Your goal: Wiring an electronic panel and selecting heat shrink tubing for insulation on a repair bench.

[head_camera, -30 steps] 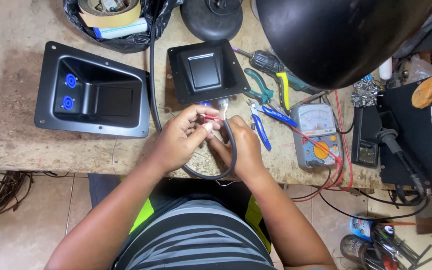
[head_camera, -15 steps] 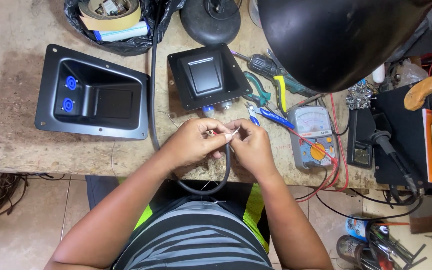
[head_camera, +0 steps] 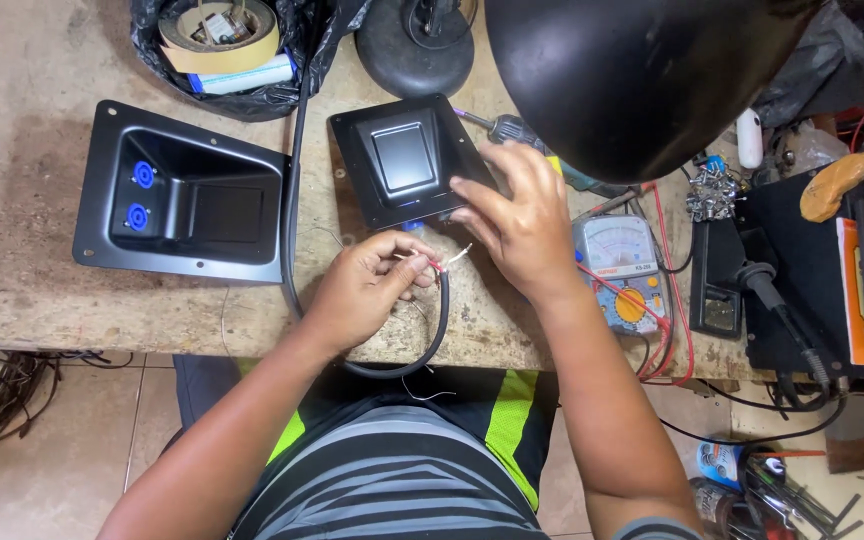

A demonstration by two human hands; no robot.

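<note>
Head view, left hand: my left hand [head_camera: 367,290] is pinching the stripped end of one thick black rubber cable [head_camera: 432,335], thumb and fingers pressed together around it, just below the smaller plate.
Head view, cable: the black cable is looping down off the bench edge toward my lap and curving back up into my left hand; two thin bared wires, one red and one whitish [head_camera: 449,259], are sticking out of its end.
Head view, right hand: my right hand [head_camera: 517,220] is hovering spread, fingers loosely open, with the fingertips resting at the lower right edge of the small black square metal recessed plate [head_camera: 402,160]; it is holding nothing.
Head view, plates: two black metal plates are lying on the worn wooden bench [head_camera: 32,290]; the larger black recessed dish plate [head_camera: 187,200] is sitting to the left with two blue round sockets [head_camera: 140,195] in it.
Head view, meter: one grey analogue multimeter with an orange dial [head_camera: 624,270] is lying just right of my right wrist.
Head view, lamp: one black domed lamp shade [head_camera: 622,70] is hanging over the bench's upper right.
</note>
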